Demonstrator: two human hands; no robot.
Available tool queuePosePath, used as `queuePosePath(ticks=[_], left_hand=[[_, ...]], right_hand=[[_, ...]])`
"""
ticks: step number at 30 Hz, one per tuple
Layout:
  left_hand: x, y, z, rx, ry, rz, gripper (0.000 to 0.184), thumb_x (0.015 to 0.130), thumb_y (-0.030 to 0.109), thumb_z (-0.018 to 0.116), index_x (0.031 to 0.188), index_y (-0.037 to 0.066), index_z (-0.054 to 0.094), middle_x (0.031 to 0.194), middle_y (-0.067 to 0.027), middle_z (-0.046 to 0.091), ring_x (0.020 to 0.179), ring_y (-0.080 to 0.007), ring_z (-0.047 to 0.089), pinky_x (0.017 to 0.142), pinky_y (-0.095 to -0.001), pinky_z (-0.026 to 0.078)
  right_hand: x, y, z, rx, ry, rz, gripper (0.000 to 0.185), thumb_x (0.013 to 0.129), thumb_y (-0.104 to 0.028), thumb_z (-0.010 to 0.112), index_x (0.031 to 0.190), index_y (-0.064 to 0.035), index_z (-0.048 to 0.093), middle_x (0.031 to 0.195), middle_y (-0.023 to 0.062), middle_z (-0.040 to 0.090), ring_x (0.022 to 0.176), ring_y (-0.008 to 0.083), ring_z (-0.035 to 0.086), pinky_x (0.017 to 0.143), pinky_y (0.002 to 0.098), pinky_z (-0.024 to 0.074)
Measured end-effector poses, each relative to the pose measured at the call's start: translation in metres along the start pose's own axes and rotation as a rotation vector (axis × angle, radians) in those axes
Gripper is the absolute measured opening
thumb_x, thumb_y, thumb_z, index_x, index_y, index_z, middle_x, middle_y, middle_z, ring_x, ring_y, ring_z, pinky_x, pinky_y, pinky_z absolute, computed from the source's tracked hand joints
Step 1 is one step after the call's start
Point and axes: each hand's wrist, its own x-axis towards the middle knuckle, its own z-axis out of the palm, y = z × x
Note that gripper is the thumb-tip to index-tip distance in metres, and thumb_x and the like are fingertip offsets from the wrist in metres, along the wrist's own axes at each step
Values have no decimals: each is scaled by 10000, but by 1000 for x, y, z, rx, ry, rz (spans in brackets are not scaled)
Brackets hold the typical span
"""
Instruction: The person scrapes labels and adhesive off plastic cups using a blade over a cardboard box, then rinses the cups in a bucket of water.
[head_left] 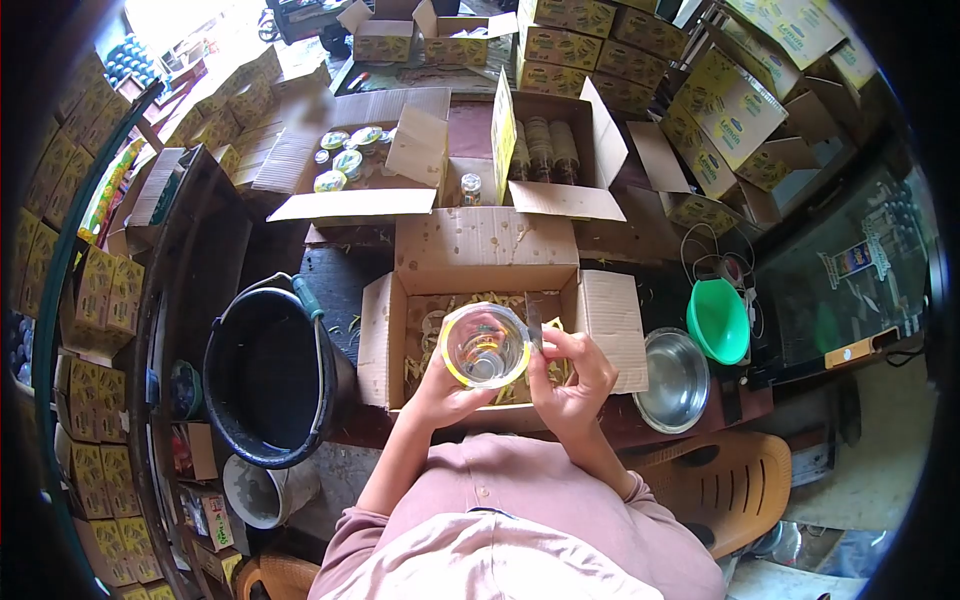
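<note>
Above an open cardboard box (pixel 485 240), my left hand (pixel 445 395) holds a clear round plastic container (pixel 486 345) with a yellow band at its rim. The fingers wrap round its lower left side. My right hand (pixel 575 380) is at the container's right side, its thumb and index finger pinching a small flat blade-like piece (pixel 535 318) that stands upright beside the rim. Yellow strips (pixel 415 345) lie scattered in the box under both hands.
A black bucket (pixel 270 375) stands left of the box, a grey pail (pixel 265 490) below it. At right are a metal bowl (pixel 672 380) and a green basin (pixel 718 320). Behind, open cartons hold lidded cups (pixel 347 163) and stacked items (pixel 540 150).
</note>
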Motion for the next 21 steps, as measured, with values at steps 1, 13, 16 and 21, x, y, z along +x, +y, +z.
queuePosePath(ticks=[1,13,16,21], left_hand=[[0,0,-1,21,-12,27,709,654,56,667,1248,28,279,1148,-119,426,1079,-199,457,930,-326,379],[5,2,9,124,28,138,689,683,1,669,1246,36,273,1122,-121,422,1062,-204,465,915,-330,386],[5,1,8,136,33,143,689,690,-7,676,1247,32,272,1101,-123,437,1043,-202,478,897,-332,397],[5,-1,1,242,-37,118,672,674,25,700,1223,21,311,1099,-114,450,1019,-204,501,885,-323,408]], right_hand=[[-1,0,1,0,11,-20,264,671,59,650,914,-42,624,653,71,573,564,141,581,521,240,469],[-8,2,6,-77,30,-80,274,651,61,649,902,-44,618,640,57,563,558,130,570,516,233,450],[-9,1,5,-98,27,-89,278,650,64,647,904,-46,622,643,61,564,554,131,567,519,239,455],[-4,5,3,-133,-7,-102,322,647,72,634,944,-50,629,669,63,568,549,156,559,507,255,463]])
